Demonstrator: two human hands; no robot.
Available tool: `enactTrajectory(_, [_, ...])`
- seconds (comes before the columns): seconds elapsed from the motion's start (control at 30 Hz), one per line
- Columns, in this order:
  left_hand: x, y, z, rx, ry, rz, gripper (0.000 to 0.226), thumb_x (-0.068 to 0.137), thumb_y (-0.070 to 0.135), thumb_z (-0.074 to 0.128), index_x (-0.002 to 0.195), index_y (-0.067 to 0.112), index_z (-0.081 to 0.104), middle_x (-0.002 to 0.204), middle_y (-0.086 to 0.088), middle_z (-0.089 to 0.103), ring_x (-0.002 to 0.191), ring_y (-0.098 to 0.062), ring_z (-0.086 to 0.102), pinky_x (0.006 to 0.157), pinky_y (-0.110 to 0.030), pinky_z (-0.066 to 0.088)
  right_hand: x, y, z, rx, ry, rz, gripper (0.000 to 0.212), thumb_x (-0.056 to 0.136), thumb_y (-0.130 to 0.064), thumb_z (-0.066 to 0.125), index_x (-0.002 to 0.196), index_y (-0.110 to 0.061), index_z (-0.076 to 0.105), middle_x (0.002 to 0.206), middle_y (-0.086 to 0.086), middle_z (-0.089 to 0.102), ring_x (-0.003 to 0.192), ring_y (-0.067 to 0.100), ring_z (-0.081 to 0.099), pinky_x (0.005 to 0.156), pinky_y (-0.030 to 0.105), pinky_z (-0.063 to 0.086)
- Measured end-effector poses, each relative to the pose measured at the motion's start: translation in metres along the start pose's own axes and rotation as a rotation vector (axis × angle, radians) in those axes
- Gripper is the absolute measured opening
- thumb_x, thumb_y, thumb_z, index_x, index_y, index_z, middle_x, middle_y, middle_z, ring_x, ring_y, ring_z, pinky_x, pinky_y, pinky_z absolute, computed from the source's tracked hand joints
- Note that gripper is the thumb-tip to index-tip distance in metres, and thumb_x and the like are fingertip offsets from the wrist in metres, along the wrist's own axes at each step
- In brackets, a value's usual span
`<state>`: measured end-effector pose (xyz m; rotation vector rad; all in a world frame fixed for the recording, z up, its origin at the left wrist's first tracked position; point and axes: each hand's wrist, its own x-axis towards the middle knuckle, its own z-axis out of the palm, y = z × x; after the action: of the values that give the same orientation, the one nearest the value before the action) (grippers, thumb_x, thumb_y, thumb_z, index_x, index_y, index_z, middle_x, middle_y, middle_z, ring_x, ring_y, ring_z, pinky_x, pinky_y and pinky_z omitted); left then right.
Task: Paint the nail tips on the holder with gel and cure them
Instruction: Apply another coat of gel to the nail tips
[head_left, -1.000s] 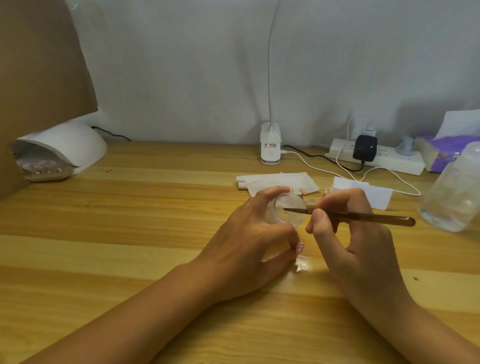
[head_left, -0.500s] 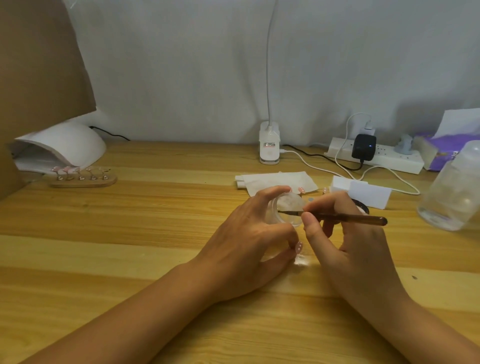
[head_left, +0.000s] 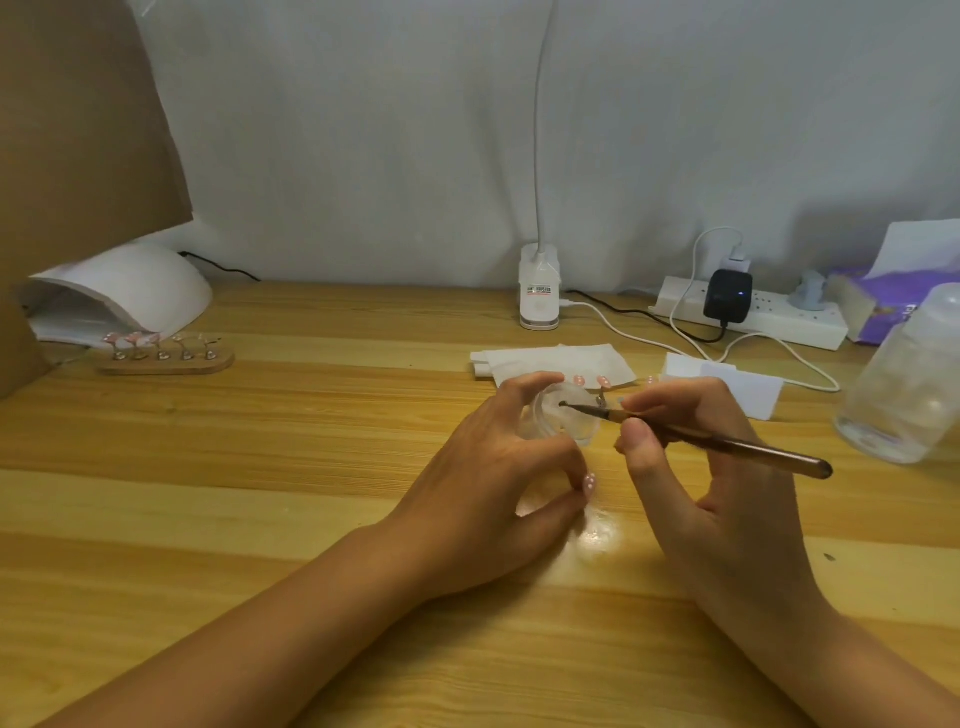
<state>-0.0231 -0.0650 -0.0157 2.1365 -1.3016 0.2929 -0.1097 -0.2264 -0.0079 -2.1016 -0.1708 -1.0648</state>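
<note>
Left hand (head_left: 498, 483) is gripping clear round jar (head_left: 571, 422); right hand (head_left: 717, 499) is pinching slim brown brush (head_left: 727, 444), tip inside jar. Wooden nail-tip holder (head_left: 166, 362) is sitting beside white dome lamp (head_left: 124, 291).

1. A wooden holder (head_left: 165, 364) lies flat at the surface's (head_left: 311, 467) far left and carries five pink nail tips (head_left: 136, 340) on small stands.
2. A white domed lamp (head_left: 135, 286) sits just behind it.
3. A small clear jar (head_left: 550, 421) is tilted, with the tip of a brown brush (head_left: 727, 444) inside.

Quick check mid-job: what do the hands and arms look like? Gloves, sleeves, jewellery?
The left forearm and right forearm are bare, no sleeves in view. The left hand and right hand show no gloves, rings or watch. One left fingernail is pale pink with white dots; the right thumbnail looks unpainted.
</note>
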Motion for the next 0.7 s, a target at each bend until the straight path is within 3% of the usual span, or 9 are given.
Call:
enactTrajectory(0.1, [0.001, -0.002, 0.001, -0.043, 0.045, -0.159, 0.011, 0.084, 0.035, 0.072, 0.094, 0.035, 0.069, 0.147, 0.001, 0.034, 0.139, -0.014, 0.035, 0.107, -0.035, 0.039, 0.001, -0.002, -0.001, 0.036, 0.009, -0.017, 0.019, 0.091, -0.024, 0.056, 0.106, -0.013, 0.06, 0.095, -0.014, 0.065, 0.091, 0.006, 0.066, 0.078, 0.021, 0.052])
enactTrajectory(0.17, [0.002, -0.005, 0.0, -0.054, 0.103, -0.292, 0.009, 0.083, 0.035, 0.072, 0.091, 0.036, 0.068, 0.143, 0.004, 0.036, 0.135, -0.012, 0.038, 0.101, -0.024, 0.036, 0.002, -0.003, -0.002, 0.046, 0.013, -0.007, 0.017, 0.091, -0.022, 0.06, 0.105, -0.012, 0.06, 0.095, -0.013, 0.066, 0.092, 0.004, 0.066, 0.08, 0.016, 0.051])
enactTrajectory(0.3, [0.005, -0.009, -0.003, -0.071, 0.155, -0.466, 0.01, 0.084, 0.033, 0.072, 0.085, 0.04, 0.065, 0.143, 0.005, 0.038, 0.136, -0.015, 0.037, 0.099, -0.022, 0.03, 0.002, -0.001, -0.004, 0.079, 0.01, 0.15, 0.012, 0.089, -0.025, 0.065, 0.095, -0.027, 0.055, 0.087, -0.017, 0.062, 0.087, 0.005, 0.063, 0.075, 0.014, 0.049])
enactTrajectory(0.43, [0.006, -0.008, -0.004, -0.074, 0.171, -0.477, 0.013, 0.085, 0.031, 0.071, 0.084, 0.04, 0.064, 0.154, -0.003, 0.033, 0.148, -0.013, 0.02, 0.107, -0.022, 0.021, 0.004, 0.001, -0.005, 0.171, 0.018, 0.297, 0.013, 0.091, -0.02, 0.067, 0.089, -0.024, 0.054, 0.081, -0.004, 0.063, 0.071, 0.011, 0.061, 0.063, 0.024, 0.052])
enactTrajectory(0.53, [0.006, -0.007, -0.006, -0.081, 0.21, -0.459, 0.016, 0.086, 0.029, 0.072, 0.083, 0.041, 0.061, 0.158, -0.006, 0.028, 0.15, -0.011, 0.012, 0.108, -0.022, 0.016, 0.005, 0.004, -0.006, 0.278, 0.037, 0.398, 0.006, 0.093, -0.014, 0.061, 0.091, -0.016, 0.056, 0.078, 0.001, 0.067, 0.067, 0.012, 0.062, 0.06, 0.022, 0.053])
enactTrajectory(0.63, [0.006, -0.006, -0.006, -0.037, 0.327, -0.403, 0.012, 0.085, 0.028, 0.074, 0.084, 0.036, 0.064, 0.157, -0.003, 0.027, 0.147, -0.015, 0.016, 0.11, -0.03, 0.019, 0.007, 0.007, -0.006, 0.365, 0.032, 0.49, 0.006, 0.096, -0.014, 0.054, 0.098, -0.014, 0.059, 0.08, 0.004, 0.071, 0.068, 0.02, 0.064, 0.064, 0.026, 0.057])
enactTrajectory(0.7, [0.006, -0.004, -0.005, 0.036, 0.422, -0.295, 0.01, 0.084, 0.026, 0.074, 0.088, 0.031, 0.066, 0.15, -0.003, 0.034, 0.139, -0.021, 0.029, 0.107, -0.033, 0.029, 0.008, 0.008, -0.006, 0.393, 0.024, 0.53, 0.009, 0.098, -0.016, 0.051, 0.1, -0.016, 0.06, 0.084, 0.004, 0.073, 0.068, 0.022, 0.066, 0.066, 0.027, 0.058])
